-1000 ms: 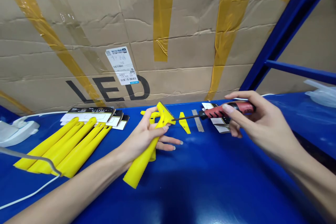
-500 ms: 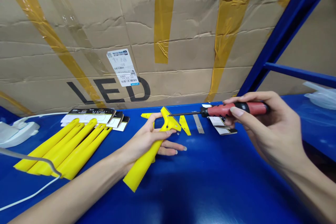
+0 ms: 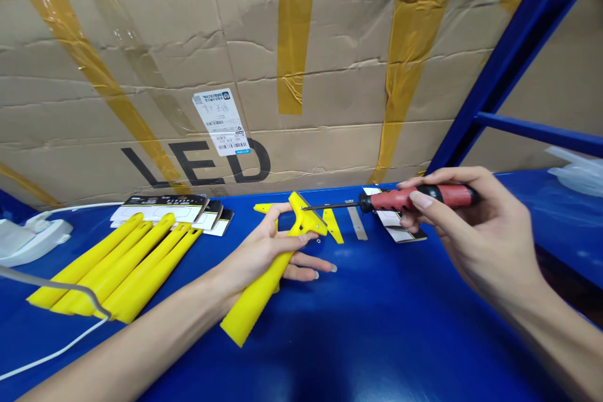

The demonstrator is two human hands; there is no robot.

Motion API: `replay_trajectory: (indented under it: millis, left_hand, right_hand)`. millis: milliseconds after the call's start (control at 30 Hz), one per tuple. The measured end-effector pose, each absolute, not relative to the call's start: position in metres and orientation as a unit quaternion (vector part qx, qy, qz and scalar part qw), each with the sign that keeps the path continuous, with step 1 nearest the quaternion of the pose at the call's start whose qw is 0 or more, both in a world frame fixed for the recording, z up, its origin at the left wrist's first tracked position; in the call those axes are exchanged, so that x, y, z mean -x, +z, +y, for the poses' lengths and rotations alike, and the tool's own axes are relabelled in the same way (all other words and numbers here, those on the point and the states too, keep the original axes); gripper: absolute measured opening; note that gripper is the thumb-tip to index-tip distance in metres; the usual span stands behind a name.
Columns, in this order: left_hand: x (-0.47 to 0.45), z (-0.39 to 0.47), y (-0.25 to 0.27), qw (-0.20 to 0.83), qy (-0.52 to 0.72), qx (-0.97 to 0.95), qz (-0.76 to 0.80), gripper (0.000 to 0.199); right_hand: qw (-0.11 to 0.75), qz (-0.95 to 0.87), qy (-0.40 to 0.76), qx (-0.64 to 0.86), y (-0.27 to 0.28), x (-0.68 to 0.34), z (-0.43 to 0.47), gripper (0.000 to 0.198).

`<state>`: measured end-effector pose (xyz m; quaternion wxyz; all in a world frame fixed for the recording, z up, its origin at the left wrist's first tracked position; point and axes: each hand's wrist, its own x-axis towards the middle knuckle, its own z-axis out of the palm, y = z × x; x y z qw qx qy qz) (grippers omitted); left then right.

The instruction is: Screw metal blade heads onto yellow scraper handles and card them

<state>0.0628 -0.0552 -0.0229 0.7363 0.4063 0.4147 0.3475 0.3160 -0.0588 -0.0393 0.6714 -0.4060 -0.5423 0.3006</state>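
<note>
My left hand [image 3: 271, 242] grips a yellow scraper [image 3: 259, 292] near its head, handle slanting down to the left. Two small screws show in the head. In my right hand [image 3: 480, 226] is a screwdriver [image 3: 396, 201] with a red and black handle, held almost level. Its tip touches the scraper's head at the upper screw [image 3: 302, 208]. Just past the scraper lie a loose yellow plate [image 3: 332, 225] with holes and a flat metal blade [image 3: 357, 221]. A tiny nut or washer [image 3: 318, 241] rests beside the head.
Several yellow scraper handles [image 3: 127, 270] lie at the left by a stack of printed cards [image 3: 160, 207]. More cards [image 3: 396, 226] are under the screwdriver. A white cable [image 3: 70, 348] crosses the left side. Behind stands a large cardboard box [image 3: 339, 75]; a blue frame [image 3: 509, 56] rises at right.
My right hand and the screwdriver handle have shifted very slightly, with the fingers turned a little. The tip stays on the scraper's head, and my left hand looks unmoved.
</note>
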Motion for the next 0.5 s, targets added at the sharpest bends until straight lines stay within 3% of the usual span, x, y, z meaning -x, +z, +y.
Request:
replay_trajectory:
  millis: [333, 500]
  left_hand:
    - [-0.0636, -0.0544, -0.0251, 0.734, 0.345, -0.4, 0.426, 0.067]
    - [-0.0653, -0.0577, -0.0256, 0.726, 0.342, -0.416, 0.428, 0.055]
  right_hand:
    - [0.675, -0.543, 0.293, 0.404, -0.0404, -0.3153, -0.0575, 0.024]
    - [0.647, -0.565, 0.235, 0.454, -0.0365, -0.3144, -0.0606, 0.024]
